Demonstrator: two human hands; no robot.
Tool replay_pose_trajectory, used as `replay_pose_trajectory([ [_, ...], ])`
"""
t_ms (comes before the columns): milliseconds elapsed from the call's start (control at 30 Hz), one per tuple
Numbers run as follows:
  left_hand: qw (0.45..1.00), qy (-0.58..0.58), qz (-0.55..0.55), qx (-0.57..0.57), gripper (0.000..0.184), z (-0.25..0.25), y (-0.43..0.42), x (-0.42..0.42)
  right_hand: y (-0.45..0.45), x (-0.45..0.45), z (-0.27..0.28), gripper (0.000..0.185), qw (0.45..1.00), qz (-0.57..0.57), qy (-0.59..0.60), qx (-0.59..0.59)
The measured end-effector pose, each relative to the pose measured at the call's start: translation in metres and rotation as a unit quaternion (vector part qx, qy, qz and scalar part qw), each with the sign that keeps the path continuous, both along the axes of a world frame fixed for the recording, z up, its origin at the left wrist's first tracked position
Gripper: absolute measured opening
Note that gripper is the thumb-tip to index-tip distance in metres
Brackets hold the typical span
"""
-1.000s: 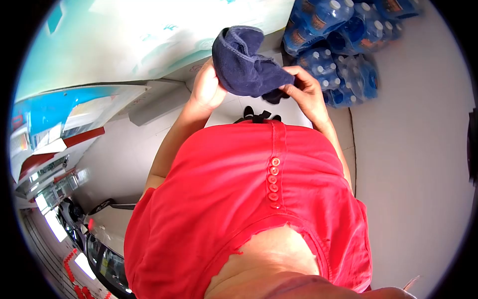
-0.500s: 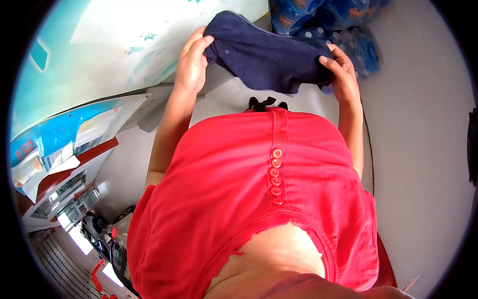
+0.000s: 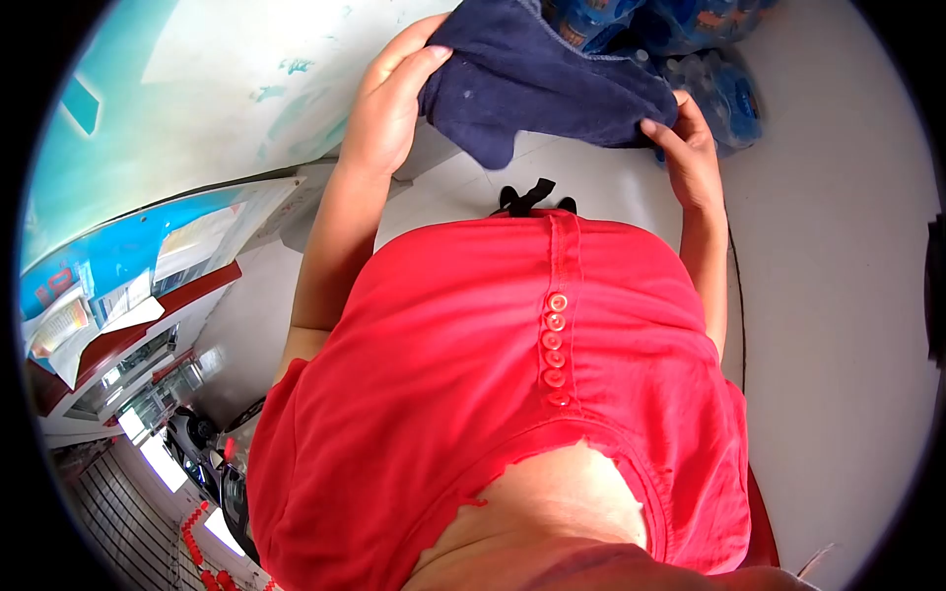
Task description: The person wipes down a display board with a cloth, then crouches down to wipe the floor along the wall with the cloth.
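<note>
A dark navy cloth [image 3: 552, 89] with a stitched upper edge stretches between my two hands at the top of the view. My left hand [image 3: 392, 103] is closed on its left end, thumb on the near face and fingers partly hidden behind. At the right end, my right hand [image 3: 693, 153] pinches a corner between thumb and fingers. The middle of the cloth sags, and a flap hangs down near the left side. The top of the cloth runs out of the frame.
Plastic-wrapped bottles [image 3: 714, 94] stand on the floor beyond my right hand. A white and teal panel [image 3: 227, 108] rises at the left, above a blue board [image 3: 128, 256] with papers. A pale wall [image 3: 828, 276] is on the right. My shoes show below the cloth.
Both hands have shifted slightly right, the left one also up, carrying the cloth along. Its left end is higher now, and its lower edge has changed from a broad sag to a narrow hanging flap.
</note>
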State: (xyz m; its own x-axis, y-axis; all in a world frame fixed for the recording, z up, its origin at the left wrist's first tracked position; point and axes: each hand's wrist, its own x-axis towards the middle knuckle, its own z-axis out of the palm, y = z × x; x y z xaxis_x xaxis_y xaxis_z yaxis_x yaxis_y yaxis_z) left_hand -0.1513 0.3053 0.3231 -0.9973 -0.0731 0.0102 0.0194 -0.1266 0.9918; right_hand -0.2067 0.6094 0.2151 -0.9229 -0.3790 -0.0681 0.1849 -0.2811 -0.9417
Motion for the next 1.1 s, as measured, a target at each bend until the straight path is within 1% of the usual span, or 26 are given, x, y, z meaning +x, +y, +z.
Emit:
replay_pose_trajectory([
  [33,1.0,0.021,-0.008,-0.004,0.034,0.003,0.006,-0.001,-0.005,-0.002,-0.008,0.029,1.0,0.0,0.0,0.0],
  [67,0.994,0.067,-0.02,-0.083,0.033,-0.003,0.011,-0.009,-0.014,-0.005,-0.021,0.034,0.957,-0.108,0.144,0.227],
  [100,0.98,0.112,-0.03,-0.161,0.033,-0.011,0.019,-0.015,-0.021,-0.004,-0.034,0.041,0.832,-0.205,0.277,0.435],
  [133,0.973,0.139,-0.039,-0.181,0.032,-0.008,0.035,-0.016,-0.025,0.001,-0.048,0.058,0.751,-0.213,0.325,0.534],
  [167,0.964,0.148,-0.069,-0.21,0.036,-0.013,0.046,-0.017,-0.031,0.005,-0.059,0.061,0.811,-0.154,0.23,0.515],
  [200,0.953,0.159,-0.099,-0.238,0.039,-0.018,0.056,-0.019,-0.037,0.004,-0.041,0.063,0.947,-0.038,0.003,0.32],
  [233,0.929,0.185,-0.133,-0.291,0.041,-0.029,0.063,-0.02,-0.041,0.01,-0.023,0.065,0.965,0.086,-0.231,0.087],
  [267,0.933,0.135,-0.205,-0.262,0.04,-0.037,0.075,-0.013,-0.043,0.023,-0.03,0.07,0.963,0.085,-0.256,-0.03],
  [300,0.929,0.087,-0.276,-0.231,0.04,-0.045,0.083,-0.006,-0.044,0.034,-0.043,0.076,0.947,0.082,-0.274,-0.147],
  [333,0.908,0.123,-0.329,-0.228,0.039,-0.055,0.086,-0.002,-0.037,0.038,-0.053,0.071,0.948,0.038,-0.315,-0.029],
  [367,0.884,0.158,-0.38,-0.223,0.038,-0.067,0.088,0.003,-0.033,0.039,-0.063,0.072,0.945,0.002,-0.326,-0.034],
  [400,0.861,0.164,-0.434,-0.206,0.036,-0.07,0.09,0.003,-0.029,0.038,-0.069,0.073,0.943,-0.023,-0.32,-0.086],
  [433,0.851,0.135,-0.469,-0.195,0.035,-0.07,0.086,0.008,-0.026,0.034,-0.073,0.075,0.939,-0.037,-0.312,-0.143],
  [500,0.852,-0.037,-0.482,-0.2,0.032,-0.06,0.077,0.012,-0.017,0.025,-0.073,0.077,0.929,-0.024,-0.282,-0.237],
  [567,0.91,-0.102,-0.392,-0.087,0.029,-0.075,0.069,0.021,-0.01,0.022,-0.065,0.08,0.925,0.007,-0.251,-0.285],
  [600,0.921,-0.141,-0.352,-0.086,0.028,-0.075,0.065,0.021,-0.007,0.022,-0.06,0.081,0.926,0.024,-0.236,-0.295],
  [633,0.937,-0.137,-0.305,-0.103,0.027,-0.073,0.06,0.021,-0.005,0.023,-0.057,0.083,0.93,0.04,-0.22,-0.291],
  [700,0.959,-0.09,-0.235,-0.133,0.026,-0.088,0.047,0.016,-0.002,0.023,-0.05,0.086,0.94,0.073,-0.195,-0.271],
  [733,0.971,-0.097,-0.177,-0.13,0.026,-0.092,0.046,0.016,-0.002,0.024,-0.048,0.088,0.945,0.089,-0.184,-0.255],
  [767,0.971,-0.096,-0.177,-0.13,0.026,-0.095,0.045,0.013,-0.002,0.023,-0.046,0.089,0.951,0.105,-0.171,-0.237],
  [833,0.978,-0.125,-0.109,-0.124,0.029,-0.093,0.043,0.007,-0.001,0.023,-0.042,0.093,0.961,0.143,-0.142,-0.191],
  [900,0.972,-0.143,-0.131,-0.132,0.033,-0.089,0.041,0.002,0.001,0.023,-0.039,0.096,0.967,0.181,-0.113,-0.142],
  [967,0.955,-0.007,-0.053,-0.291,0.037,-0.093,0.047,-0.002,0.0,0.025,-0.036,0.099,0.966,0.22,-0.091,-0.103],
  [1000,0.955,-0.006,-0.052,-0.291,0.037,-0.092,0.05,-0.004,-0.003,0.026,-0.033,0.101,0.964,0.235,-0.087,-0.092],
  [1067,0.937,0.089,-0.018,-0.338,0.035,-0.089,0.053,-0.008,-0.012,0.032,-0.025,0.104,0.959,0.259,-0.083,-0.08],
  [1100,0.937,0.09,-0.019,-0.338,0.035,-0.09,0.052,-0.009,-0.019,0.033,-0.02,0.105,0.956,0.27,-0.084,-0.079],
])
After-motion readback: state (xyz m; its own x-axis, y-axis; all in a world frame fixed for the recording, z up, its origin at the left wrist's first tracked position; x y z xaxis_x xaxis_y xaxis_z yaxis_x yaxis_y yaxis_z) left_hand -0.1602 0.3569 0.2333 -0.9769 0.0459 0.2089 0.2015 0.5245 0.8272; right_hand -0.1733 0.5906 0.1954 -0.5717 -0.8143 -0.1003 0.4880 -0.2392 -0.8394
